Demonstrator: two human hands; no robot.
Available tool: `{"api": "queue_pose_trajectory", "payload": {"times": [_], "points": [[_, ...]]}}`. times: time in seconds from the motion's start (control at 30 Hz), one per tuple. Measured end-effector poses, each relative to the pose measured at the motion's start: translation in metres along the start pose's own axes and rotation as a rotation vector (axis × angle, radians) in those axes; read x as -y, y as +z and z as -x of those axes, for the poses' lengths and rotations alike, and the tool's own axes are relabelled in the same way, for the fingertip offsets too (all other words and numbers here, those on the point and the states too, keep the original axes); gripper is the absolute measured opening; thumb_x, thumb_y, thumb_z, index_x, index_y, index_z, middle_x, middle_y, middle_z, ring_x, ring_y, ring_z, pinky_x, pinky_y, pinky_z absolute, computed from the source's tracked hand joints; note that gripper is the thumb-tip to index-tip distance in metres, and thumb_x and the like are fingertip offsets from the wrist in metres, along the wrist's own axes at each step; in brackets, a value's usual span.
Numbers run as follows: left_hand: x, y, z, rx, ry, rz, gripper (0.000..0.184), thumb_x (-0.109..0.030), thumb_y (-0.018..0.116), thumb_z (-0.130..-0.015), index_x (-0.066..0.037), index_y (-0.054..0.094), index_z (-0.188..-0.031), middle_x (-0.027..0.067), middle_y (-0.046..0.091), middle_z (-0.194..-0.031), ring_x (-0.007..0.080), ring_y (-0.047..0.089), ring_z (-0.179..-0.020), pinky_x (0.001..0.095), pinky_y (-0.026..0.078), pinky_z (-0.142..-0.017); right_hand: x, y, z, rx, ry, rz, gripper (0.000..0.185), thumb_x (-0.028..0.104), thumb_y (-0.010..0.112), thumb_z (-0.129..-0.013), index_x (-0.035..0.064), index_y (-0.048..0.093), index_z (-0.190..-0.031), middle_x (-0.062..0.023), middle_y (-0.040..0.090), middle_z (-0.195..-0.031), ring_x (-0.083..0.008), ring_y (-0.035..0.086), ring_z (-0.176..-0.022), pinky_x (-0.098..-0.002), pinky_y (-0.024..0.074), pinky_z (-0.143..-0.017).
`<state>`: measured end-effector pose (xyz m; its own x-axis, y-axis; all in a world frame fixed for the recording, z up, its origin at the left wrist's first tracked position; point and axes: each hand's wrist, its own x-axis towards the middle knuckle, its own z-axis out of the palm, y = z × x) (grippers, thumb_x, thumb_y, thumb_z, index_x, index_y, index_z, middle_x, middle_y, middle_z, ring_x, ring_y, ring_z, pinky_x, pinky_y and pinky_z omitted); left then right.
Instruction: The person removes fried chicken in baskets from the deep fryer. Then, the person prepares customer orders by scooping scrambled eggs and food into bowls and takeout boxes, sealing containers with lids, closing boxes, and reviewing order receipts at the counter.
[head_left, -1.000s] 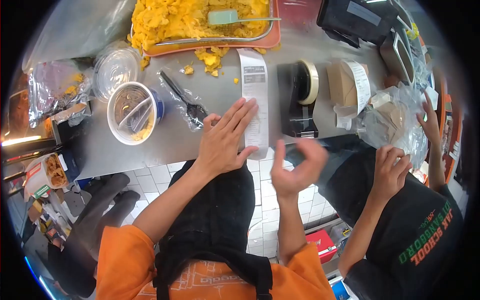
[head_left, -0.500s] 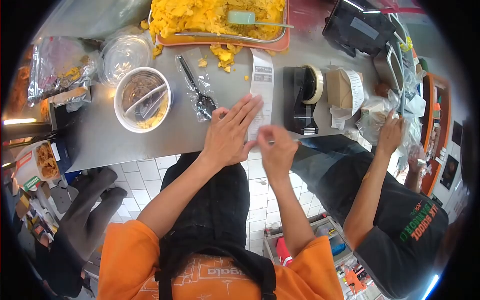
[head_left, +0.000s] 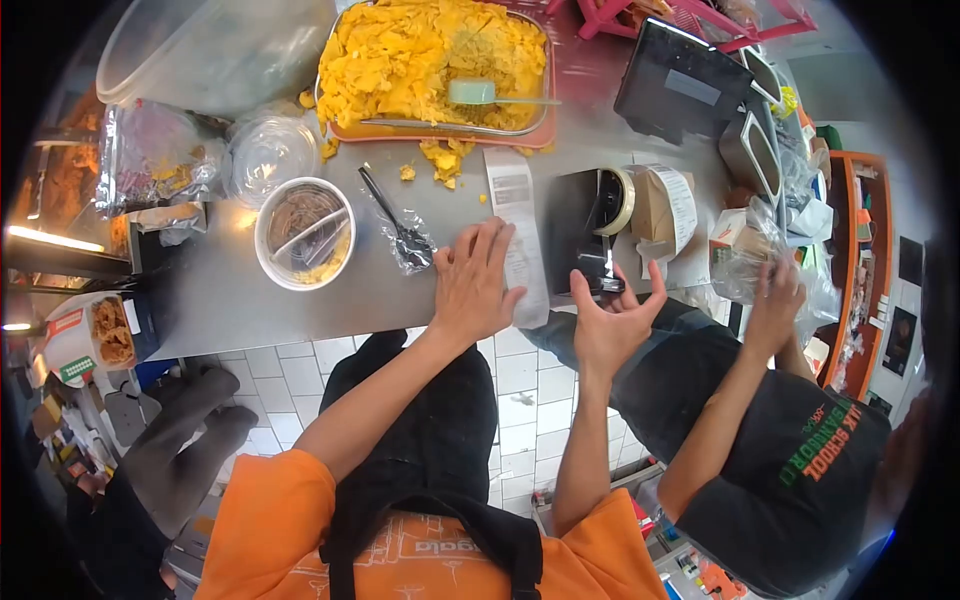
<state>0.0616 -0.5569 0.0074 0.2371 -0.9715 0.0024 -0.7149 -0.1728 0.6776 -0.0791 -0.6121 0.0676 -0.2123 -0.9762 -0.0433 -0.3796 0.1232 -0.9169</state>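
My left hand [head_left: 475,285] lies with fingers stretched over the left edge of a long white printed receipt [head_left: 512,190], which hangs slightly past the counter's front edge. My right hand [head_left: 615,325] is at the front end of a black tape dispenser [head_left: 572,215] with a roll of clear tape [head_left: 614,200]. Its fingers are spread; whether a fingertip touches the dispenser or the tape end, I cannot tell. Left of my left hand lies a black plastic spoon [head_left: 402,235] in clear wrapping. Beyond it stands a white tub [head_left: 305,235] with a divider and yellow food.
A tray [head_left: 345,130] of yellow food holds a pale green scoop [head_left: 472,92]. Right of the dispenser stands a brown box [head_left: 650,210] with a receipt on it. A co-worker's hand [head_left: 775,300] is at a plastic bag [head_left: 740,265] on the right.
My right hand has moved right, from the receipt's lower end to the tape dispenser, and its fingers have spread. My left hand stays on the receipt. The camera view has shifted a little.
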Motion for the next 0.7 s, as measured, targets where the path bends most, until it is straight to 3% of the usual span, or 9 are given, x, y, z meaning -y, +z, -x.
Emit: {"api": "queue_pose_trajectory", "payload": {"times": [0.23, 0.33, 0.4, 0.43, 0.53, 0.57, 0.6, 0.67, 0.7], "points": [[0.0, 0.001, 0.0, -0.04, 0.029, 0.005, 0.062, -0.02, 0.075, -0.075, -0.009, 0.05, -0.131, 0.0099, 0.047, -0.137, 0.0268, 0.044, -0.124, 0.0458, 0.032, -0.088, -0.028, 0.027, 0.013, -0.011, -0.096, 0.166, 0.08, 0.008, 0.087, -0.07, 0.0015, 0.039, -0.134, -0.029, 0.061, -0.125, -0.03, 0.066, -0.106, -0.0358, 0.0536, -0.088], [-0.001, -0.002, -0.008, -0.243, 0.071, 0.017, 0.056, -0.015, 0.072, -0.076, -0.009, 0.051, -0.128, 0.01, 0.05, -0.131, 0.0285, 0.048, -0.119, 0.0456, 0.034, -0.087, -0.031, 0.021, 0.011, 0.04, -0.124, 0.2, 0.072, 0.016, 0.086, -0.074, 0.0018, 0.044, -0.131, -0.0253, 0.059, -0.129, -0.0304, 0.066, -0.107, -0.0365, 0.0524, -0.089], [-0.015, -0.016, -0.023, -0.367, -0.038, 0.127, 0.044, -0.008, 0.067, -0.078, -0.008, 0.057, -0.121, 0.0096, 0.055, -0.124, 0.0293, 0.053, -0.112, 0.0452, 0.038, -0.086, -0.027, 0.014, 0.008, 0.008, -0.114, 0.162, 0.055, 0.019, 0.082, -0.081, 0.0002, 0.052, -0.123, -0.0199, 0.064, -0.119, -0.0287, 0.066, -0.104, -0.0343, 0.0519, -0.087], [-0.011, -0.022, -0.019, -0.37, -0.036, 0.129, 0.044, -0.008, 0.067, -0.078, -0.008, 0.057, -0.121, 0.0096, 0.055, -0.124, 0.0293, 0.053, -0.112, 0.0452, 0.038, -0.086, -0.009, 0.006, 0.006, 0.001, -0.01, 0.219, 0.042, 0.033, 0.072, -0.091, -0.0015, 0.063, -0.113, -0.0135, 0.067, -0.102, -0.0233, 0.065, -0.093, -0.0344, 0.0529, -0.08], [0.019, -0.056, 0.004, -0.244, 0.159, 0.067, 0.033, -0.002, 0.063, -0.077, -0.008, 0.065, -0.11, 0.0097, 0.061, -0.111, 0.0285, 0.056, -0.106, 0.0436, 0.043, -0.086, -0.043, -0.018, -0.037, 0.216, 0.174, 0.236, 0.047, 0.044, 0.061, -0.096, -0.0011, 0.07, -0.106, -0.0085, 0.064, -0.087, -0.0174, 0.06, -0.079, -0.0335, 0.0529, -0.071], [0.034, -0.072, 0.009, -0.221, 0.203, 0.006, 0.031, -0.002, 0.063, -0.077, -0.009, 0.067, -0.107, 0.0097, 0.062, -0.108, 0.0271, 0.056, -0.104, 0.0426, 0.045, -0.086, -0.02, -0.018, -0.039, 0.29, 0.363, 0.2, 0.057, 0.053, 0.055, -0.097, -0.0001, 0.073, -0.106, -0.0061, 0.062, -0.081, -0.0142, 0.055, -0.072, -0.0319, 0.0506, -0.064], [0.045, -0.082, 0.009, -0.181, 0.241, -0.164, 0.033, -0.004, 0.064, -0.076, -0.012, 0.066, -0.108, 0.0095, 0.061, -0.108, 0.0269, 0.056, -0.105, 0.0421, 0.045, -0.085, -0.017, -0.018, -0.041, 0.262, 0.364, 0.187, 0.057, 0.053, 0.055, -0.097, -0.0001, 0.073, -0.106, -0.0061, 0.062, -0.081, -0.0142, 0.055, -0.072, -0.0319, 0.0506, -0.064], [0.055, -0.089, 0.004, -0.149, 0.274, -0.337, 0.034, -0.005, 0.065, -0.075, -0.014, 0.066, -0.108, 0.0093, 0.06, -0.109, 0.0266, 0.056, -0.105, 0.0416, 0.046, -0.084, -0.012, -0.015, -0.045, 0.41, 0.451, 0.147, 0.055, 0.053, 0.057, -0.096, 0.0023, 0.071, -0.11, -0.0132, 0.063, -0.12, -0.0214, 0.061, -0.101, -0.0373, 0.0539, -0.076], [0.062, -0.085, -0.001, -0.114, 0.289, -0.467, 0.033, -0.007, 0.062, -0.078, -0.015, 0.066, -0.11, 0.0089, 0.06, -0.109, 0.0269, 0.058, -0.103, 0.0393, 0.047, -0.081, -0.016, -0.013, -0.046, 0.435, 0.45, 0.16, 0.055, 0.053, 0.059, -0.095, 0.0023, 0.071, -0.112, -0.0137, 0.063, -0.121, -0.0215, 0.062, -0.099, -0.0369, 0.0545, -0.076]]}}
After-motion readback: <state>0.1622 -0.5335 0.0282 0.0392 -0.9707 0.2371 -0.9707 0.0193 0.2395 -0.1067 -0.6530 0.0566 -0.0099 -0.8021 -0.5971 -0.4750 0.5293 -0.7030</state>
